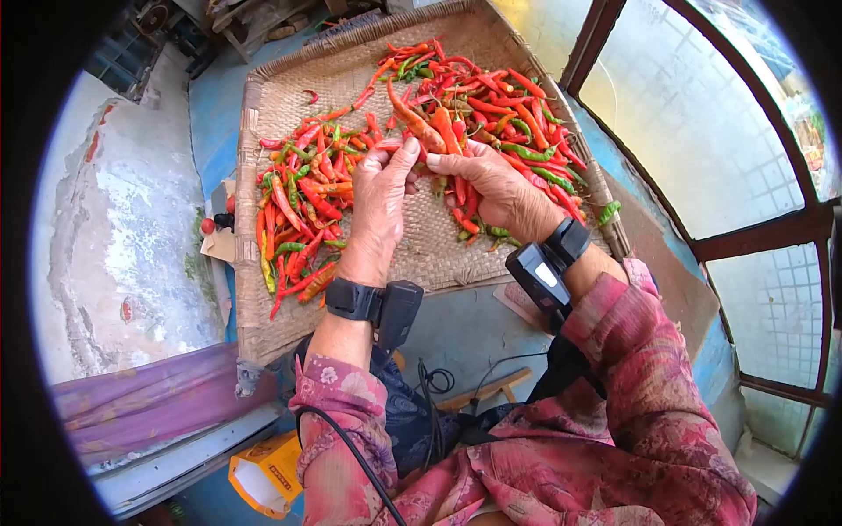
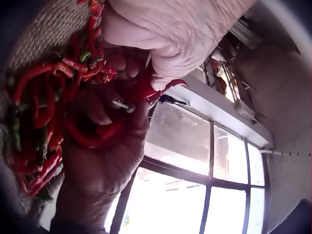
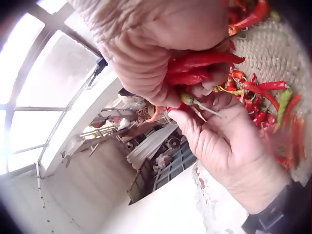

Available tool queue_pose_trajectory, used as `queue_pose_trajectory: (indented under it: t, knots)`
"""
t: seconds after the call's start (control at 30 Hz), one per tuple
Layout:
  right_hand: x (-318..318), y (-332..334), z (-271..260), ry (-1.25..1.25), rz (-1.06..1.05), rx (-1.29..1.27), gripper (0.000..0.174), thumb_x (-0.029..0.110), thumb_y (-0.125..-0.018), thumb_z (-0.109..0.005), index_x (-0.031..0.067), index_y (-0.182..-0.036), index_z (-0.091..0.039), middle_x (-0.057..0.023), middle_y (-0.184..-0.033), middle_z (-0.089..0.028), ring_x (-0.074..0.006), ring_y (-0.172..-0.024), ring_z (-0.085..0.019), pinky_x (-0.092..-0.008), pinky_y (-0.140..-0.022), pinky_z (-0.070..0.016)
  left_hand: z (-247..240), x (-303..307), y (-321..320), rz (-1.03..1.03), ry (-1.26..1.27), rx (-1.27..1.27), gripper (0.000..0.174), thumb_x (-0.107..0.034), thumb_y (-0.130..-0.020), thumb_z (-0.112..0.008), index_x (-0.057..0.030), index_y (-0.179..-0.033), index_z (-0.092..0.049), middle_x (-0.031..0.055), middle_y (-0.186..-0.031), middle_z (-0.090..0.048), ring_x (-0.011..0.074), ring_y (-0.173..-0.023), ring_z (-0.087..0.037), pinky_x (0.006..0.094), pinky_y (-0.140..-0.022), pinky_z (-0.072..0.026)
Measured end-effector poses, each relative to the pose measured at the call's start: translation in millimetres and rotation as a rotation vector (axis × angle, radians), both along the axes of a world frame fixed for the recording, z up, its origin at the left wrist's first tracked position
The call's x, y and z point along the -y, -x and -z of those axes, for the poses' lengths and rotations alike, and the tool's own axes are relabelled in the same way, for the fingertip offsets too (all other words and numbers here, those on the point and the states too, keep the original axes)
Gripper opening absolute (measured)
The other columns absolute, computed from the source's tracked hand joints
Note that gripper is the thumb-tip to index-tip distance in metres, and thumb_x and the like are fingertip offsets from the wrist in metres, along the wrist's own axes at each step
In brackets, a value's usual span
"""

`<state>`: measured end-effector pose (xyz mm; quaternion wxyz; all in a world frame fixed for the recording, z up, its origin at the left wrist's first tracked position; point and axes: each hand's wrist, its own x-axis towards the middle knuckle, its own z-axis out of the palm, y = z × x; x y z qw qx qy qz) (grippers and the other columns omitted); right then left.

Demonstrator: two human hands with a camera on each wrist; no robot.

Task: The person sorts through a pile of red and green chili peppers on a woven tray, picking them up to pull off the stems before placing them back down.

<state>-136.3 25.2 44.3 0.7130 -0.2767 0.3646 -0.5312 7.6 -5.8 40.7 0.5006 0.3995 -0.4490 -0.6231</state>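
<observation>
A: Is the left hand [image 1: 381, 197] closed on anything?
B: Yes, a red pepper [image 2: 142, 90] is pinched between its thumb and fingers. The right hand [image 1: 504, 193] is brought up against the same spot, with its thumb tip near the left one's.
A: Is anything held in the right hand?
B: At least two peppers [image 3: 195, 63] are gripped there, as is shown from the right wrist; the tip of one is pointed out past the fingers.
A: What cannot be made out?
B: The palms are hidden in the head view, and the inner ends of the gripped peppers are covered by the fingers. From the left wrist, the right hand is sunk in shadow, so its hold is hard to read there. Whether the orange pepper [image 1: 417, 120] just beyond the fingertips is held or only propped on the right heap [image 1: 526, 114] cannot be told.
A: Is a stem [image 3: 209, 109] seen?
B: One is shown, pale green, between the two hands.
A: And where is the rest placed?
B: On the tray [image 1: 438, 254]. The left heap [image 1: 298, 210] is spread just beside the left hand, the right heap beyond and beside the right hand.
A: Is anything else cut off?
B: The window [image 1: 702, 123] is cropped by the round edge of the head view.
</observation>
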Motion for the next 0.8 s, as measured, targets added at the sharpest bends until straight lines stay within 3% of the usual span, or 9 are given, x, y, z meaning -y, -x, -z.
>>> queue_pose_trajectory:
  t: [0.13,0.3,0.4,0.47,0.5,0.53,0.57,0.67,0.8]
  knots:
    - [-1.1,-5.0,5.6,0.051,0.018,-0.134,0.025,0.009,-0.074,-0.071,0.0091,-0.095,-0.058,-0.0005,-0.074,-0.059,-0.01,-0.06,-0.056,-0.0242,-0.048,-0.0462,-5.0,-1.8,-1.1,0.026,0.188,0.213,0.021,-0.027,-0.083,-0.065,-0.0068,-0.086,-0.058,-0.0037,-0.067,-0.052,0.0043,-0.06,-0.047,0.0204,-0.055,-0.0398]
    - [4.6,2.6,10.0,0.06,0.165,-0.03,0.012,0.008,-0.08,-0.06,0.0007,-0.089,-0.055,-0.0082,-0.073,-0.061,-0.0153,-0.06,-0.058,-0.0279,-0.049,-0.0483,-26.9,0.8,-14.7,-0.199,0.214,0.477,0.026,-0.03,-0.088,-0.056,-0.006,-0.077,-0.055,-0.0023,-0.06,-0.05,0.0046,-0.051,-0.045,0.0243,-0.045,-0.0377]
    - [3.8,13.3,2.4,-0.052,0.105,0.062,0.01,0.01,-0.083,-0.059,0.0,-0.084,-0.057,-0.0081,-0.074,-0.062,-0.0155,-0.062,-0.059,-0.0286,-0.053,-0.0494,-42.2,20.3,-62.7,-0.277,0.502,1.042,0.032,-0.038,-0.081,-0.06,-0.0063,-0.083,-0.056,0.0125,-0.064,-0.058,0.0303,-0.062,-0.057,0.0387,-0.062,-0.044]
    - [3.9,13.4,1.2,-0.057,0.098,0.06,0.011,0.01,-0.083,-0.059,0.0,-0.087,-0.056,-0.0088,-0.073,-0.062,-0.0152,-0.06,-0.059,-0.0279,-0.052,-0.0493,-42.5,23.3,-85.6,-0.345,0.418,1.44,0.031,-0.035,-0.081,-0.061,-0.0059,-0.09,-0.056,0.0081,-0.066,-0.056,0.0242,-0.067,-0.056,0.0372,-0.066,-0.0436]
    - [3.3,12.0,1.6,-0.045,0.095,0.058,0.011,0.009,-0.083,-0.058,0.0007,-0.089,-0.054,-0.0087,-0.073,-0.061,-0.0151,-0.059,-0.059,-0.0278,-0.05,-0.0489,-39.7,22.6,-85.8,-0.344,0.416,1.444,0.031,-0.035,-0.081,-0.061,-0.0059,-0.09,-0.056,0.0081,-0.066,-0.056,0.0242,-0.067,-0.056,0.0372,-0.066,-0.0436]
    - [3.0,9.6,1.0,-0.031,0.09,0.057,0.012,0.009,-0.083,-0.056,0.0014,-0.092,-0.052,-0.0087,-0.072,-0.06,-0.015,-0.058,-0.058,-0.0278,-0.048,-0.0485,-36.9,21.3,-84.8,-0.509,0.614,1.454,0.033,-0.035,-0.08,-0.062,-0.0061,-0.094,-0.056,0.0094,-0.072,-0.057,0.0246,-0.07,-0.056,0.0369,-0.068,-0.0436]
    - [2.4,6.7,0.0,-0.029,0.089,0.061,0.012,0.009,-0.083,-0.056,0.0014,-0.092,-0.052,-0.0087,-0.072,-0.06,-0.015,-0.058,-0.058,-0.0278,-0.048,-0.0485,-35.5,20.4,-82.6,-0.675,0.817,1.449,0.036,-0.035,-0.079,-0.063,-0.0063,-0.098,-0.057,0.0108,-0.078,-0.058,0.025,-0.073,-0.056,0.0367,-0.07,-0.0437]
    - [-3.5,-4.8,-1.8,0.011,0.04,0.0,0.014,0.01,-0.084,-0.057,0.0023,-0.095,-0.053,-0.0071,-0.072,-0.06,-0.0132,-0.058,-0.058,-0.0269,-0.048,-0.0484,-32.3,11.4,-51.2,-0.064,0.453,0.681,0.042,-0.037,-0.083,-0.062,-0.0023,-0.106,-0.055,0.0052,-0.083,-0.057,0.0165,-0.077,-0.055,0.0286,-0.068,-0.0447]
    - [-6.7,-15.5,1.2,0.085,-0.095,-0.235,0.013,0.016,-0.085,-0.058,0.007,-0.094,-0.057,-0.0027,-0.074,-0.061,-0.0092,-0.059,-0.056,-0.0241,-0.049,-0.0473,-22.0,-10.6,-10.5,0.172,0.033,0.174,0.029,-0.031,-0.087,-0.058,-0.0018,-0.086,-0.056,0.0009,-0.065,-0.053,0.0074,-0.053,-0.048,0.0219,-0.049,-0.0411]
